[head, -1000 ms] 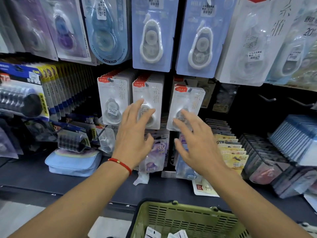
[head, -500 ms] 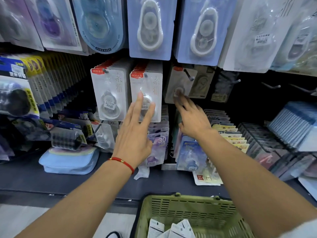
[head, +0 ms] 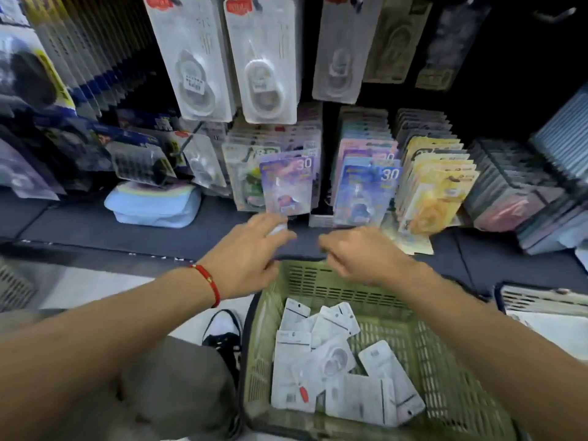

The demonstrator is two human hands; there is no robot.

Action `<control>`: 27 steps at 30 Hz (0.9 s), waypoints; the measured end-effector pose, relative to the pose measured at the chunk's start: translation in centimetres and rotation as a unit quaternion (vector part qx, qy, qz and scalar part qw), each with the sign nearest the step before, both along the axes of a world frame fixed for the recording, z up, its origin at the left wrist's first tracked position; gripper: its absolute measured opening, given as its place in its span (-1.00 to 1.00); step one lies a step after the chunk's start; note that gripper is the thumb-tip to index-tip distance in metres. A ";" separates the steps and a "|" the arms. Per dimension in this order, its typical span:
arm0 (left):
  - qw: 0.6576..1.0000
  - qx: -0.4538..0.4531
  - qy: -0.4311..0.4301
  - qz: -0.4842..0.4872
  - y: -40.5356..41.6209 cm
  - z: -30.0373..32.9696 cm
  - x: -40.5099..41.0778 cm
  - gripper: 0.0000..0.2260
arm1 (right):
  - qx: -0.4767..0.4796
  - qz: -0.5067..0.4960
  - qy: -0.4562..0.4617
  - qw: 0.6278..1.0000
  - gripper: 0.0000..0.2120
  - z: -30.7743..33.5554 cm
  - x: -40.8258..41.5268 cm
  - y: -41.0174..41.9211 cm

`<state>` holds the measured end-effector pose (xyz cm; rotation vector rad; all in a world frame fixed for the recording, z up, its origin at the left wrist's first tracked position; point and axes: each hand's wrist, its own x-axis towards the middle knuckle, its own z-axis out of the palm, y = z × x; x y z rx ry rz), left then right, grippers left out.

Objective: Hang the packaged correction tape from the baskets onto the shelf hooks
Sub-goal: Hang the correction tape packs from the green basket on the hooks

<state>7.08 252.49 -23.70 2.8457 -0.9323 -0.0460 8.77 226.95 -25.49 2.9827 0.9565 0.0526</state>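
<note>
A green plastic basket [head: 451, 386] sits low in front of me with several white correction tape packs [head: 334, 367] lying loose inside. Three rows of white correction tape packs hang on shelf hooks above: left row [head: 194, 58], middle row [head: 264, 62], right row [head: 339, 52]. My left hand [head: 245, 253], with a red cord on its wrist, hovers over the basket's far rim, fingers spread, holding nothing. Beside it, my right hand [head: 359, 256] is also over the far rim, fingers loosely curled and blurred, empty.
Colourful carded packs [head: 288, 183] stand in racks on the dark shelf [head: 79, 227]. A pale blue pouch [head: 152, 208] lies at left. Another basket [head: 541, 300] shows at the right edge. My knee and shoe [head: 222, 335] are left of the green basket.
Both hands have dropped from the hanging packs down to the basket's far rim. The view has tilted down, showing more of the basket. The right row now holds the pack pushed back on its hook.
</note>
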 end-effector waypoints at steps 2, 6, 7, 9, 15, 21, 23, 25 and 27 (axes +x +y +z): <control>0.993 0.076 0.081 0.034 0.0 -4.6 -2.1 -0.42 | -0.069 -0.018 0.143 0.987 -0.79 -5.4 -2.2 0.1; 0.972 0.117 0.169 0.112 -1.4 -12.3 -6.7 -0.28 | -0.133 -0.026 0.306 0.942 -0.48 -16.2 -6.5 -1.2; 0.971 0.133 0.155 0.122 -1.7 -13.6 -7.6 -0.25 | -0.144 -0.011 0.308 0.940 -0.38 -18.2 -7.8 -1.3; 0.973 0.154 0.113 0.128 -1.8 -15.0 -8.3 -0.23 | -0.150 0.005 0.289 0.945 -0.30 -21.2 -9.9 -1.1; 0.973 0.114 0.116 0.164 -2.1 -14.8 -8.1 -0.29 | -0.003 -0.073 0.401 0.913 -0.47 -22.6 -9.6 -2.8; 0.965 -0.099 0.171 0.174 -5.8 -13.2 -8.8 -0.40 | 0.445 -0.262 0.557 0.650 -0.61 -18.6 -8.1 -6.8; 0.837 -0.281 0.372 0.287 -8.2 -12.2 -9.0 -0.41 | 0.533 -0.235 0.613 0.534 -0.56 -17.7 -8.3 -5.9; 0.698 -0.395 0.483 0.350 -9.8 -12.3 -9.1 -0.61 | 0.546 -0.210 0.637 0.502 -0.45 -17.5 -8.4 -5.0; 0.677 -0.412 0.475 0.383 -9.8 -12.9 -9.0 -0.76 | 0.531 -0.249 0.601 0.544 -0.46 -17.9 -8.6 -5.0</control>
